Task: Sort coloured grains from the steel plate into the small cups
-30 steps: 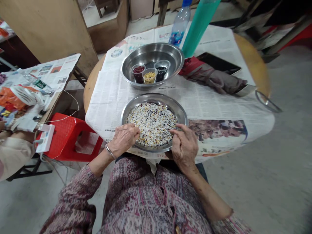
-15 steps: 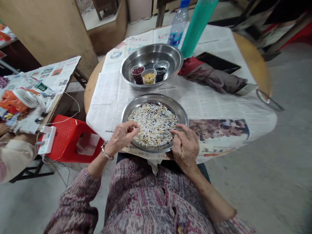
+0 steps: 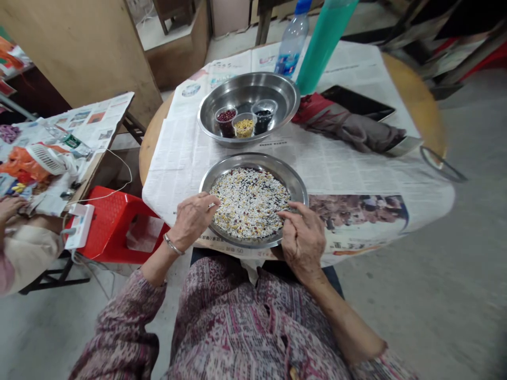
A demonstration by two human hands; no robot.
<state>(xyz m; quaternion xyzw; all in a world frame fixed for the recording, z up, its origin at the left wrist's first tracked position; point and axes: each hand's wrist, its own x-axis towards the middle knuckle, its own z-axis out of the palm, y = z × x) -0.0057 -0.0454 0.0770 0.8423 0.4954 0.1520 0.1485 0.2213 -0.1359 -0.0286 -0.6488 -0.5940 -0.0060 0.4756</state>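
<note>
A shallow steel plate (image 3: pixel 298 184) on the newspaper in front of me holds a spread of white grains (image 3: pixel 253 198) mixed with yellow, dark red and black beans. My left hand (image 3: pixel 195 217), with a bangle at its wrist, is over the plate's left rim, thumb and fingertips pinched together; anything between them is too small to name. Over the right rim, my right hand (image 3: pixel 304 232) has its fingers curled, tips at the edge of the grains; what they pinch is hidden. Behind stands a steel basin (image 3: pixel 283 97) with a cup of red beans (image 3: pixel 226 122), a cup of yellow beans (image 3: pixel 243 126) and a cup of black beans (image 3: pixel 263 117).
A water bottle (image 3: pixel 292 45) and a green bottle (image 3: pixel 322 47) stand at the back of the table. A folded umbrella (image 3: pixel 348 122) and a dark tablet-like slab (image 3: pixel 358 103) lie right. Leftward are a red stool (image 3: pixel 106 221), a power strip (image 3: pixel 81 226) and another person's hand (image 3: pixel 11 208).
My left hand has drawn back slightly left, from over the grains toward the plate's rim. My right hand has barely moved. The view has shifted a little.
</note>
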